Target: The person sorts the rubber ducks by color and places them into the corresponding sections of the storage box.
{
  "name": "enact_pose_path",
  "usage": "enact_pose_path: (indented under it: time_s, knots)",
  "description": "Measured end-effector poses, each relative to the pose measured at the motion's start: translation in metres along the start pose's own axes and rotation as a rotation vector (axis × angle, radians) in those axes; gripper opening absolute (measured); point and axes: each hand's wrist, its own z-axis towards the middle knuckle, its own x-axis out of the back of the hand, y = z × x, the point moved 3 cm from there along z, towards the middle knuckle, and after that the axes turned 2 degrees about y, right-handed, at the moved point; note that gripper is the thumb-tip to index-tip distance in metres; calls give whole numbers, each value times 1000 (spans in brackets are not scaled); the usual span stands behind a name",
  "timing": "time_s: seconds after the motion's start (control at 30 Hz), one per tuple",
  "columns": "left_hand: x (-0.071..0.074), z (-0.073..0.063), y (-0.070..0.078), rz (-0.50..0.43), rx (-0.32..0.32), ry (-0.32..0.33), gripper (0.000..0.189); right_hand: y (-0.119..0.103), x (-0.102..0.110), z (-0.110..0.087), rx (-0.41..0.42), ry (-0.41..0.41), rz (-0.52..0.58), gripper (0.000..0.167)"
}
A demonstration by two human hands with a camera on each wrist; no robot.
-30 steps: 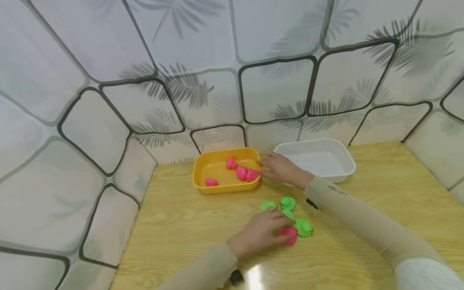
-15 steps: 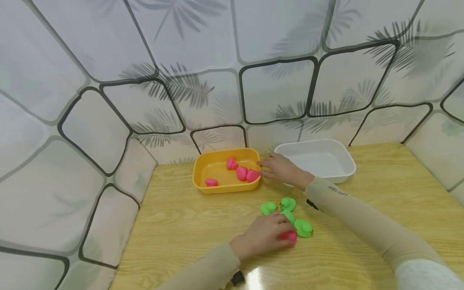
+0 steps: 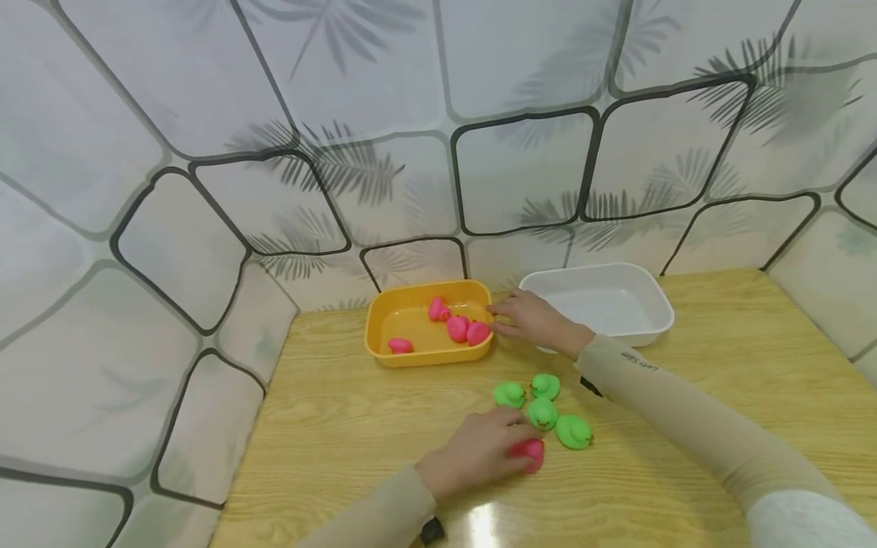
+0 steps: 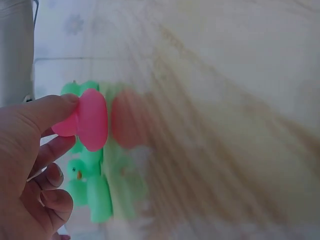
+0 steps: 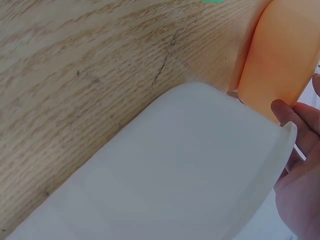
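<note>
My left hand point(image 3: 476, 450) pinches a pink toy duck point(image 3: 533, 457) between thumb and fingers, low over the table. In the left wrist view the thumb lies on the pink duck point(image 4: 93, 120), with green ducks behind it. Several green toy ducks point(image 3: 543, 414) lie just beyond that hand. My right hand point(image 3: 534, 320) rests between two trays, fingertips at the right rim of the yellow-orange tray point(image 3: 425, 358). Several pink ducks point(image 3: 457, 329) lie in that tray. From the right wrist, the right hand's fingers point(image 5: 292, 117) look loosely extended beside the orange tray's wall.
A white tray point(image 3: 596, 301) stands right of the orange one, partly behind my right hand and forearm. Both trays are near the patterned wall point(image 3: 524, 171) at the back of the wooden table point(image 3: 356, 426). A second wall bounds the left side.
My left hand has closed on the pink duck and drawn it slightly left, apart from the green ducks, uncovering the middle green one. The right hand has stayed put.
</note>
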Motion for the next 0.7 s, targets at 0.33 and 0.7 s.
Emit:
enact_pose_path:
  time_s: [0.33,0.7]
  knots:
    - [28,-10,-19,17,71,26,30,0,0,-1,-1,-1,0,43]
    - [64,-16,-50,-58,178,29,41,1,0,0,18,2,-15,42]
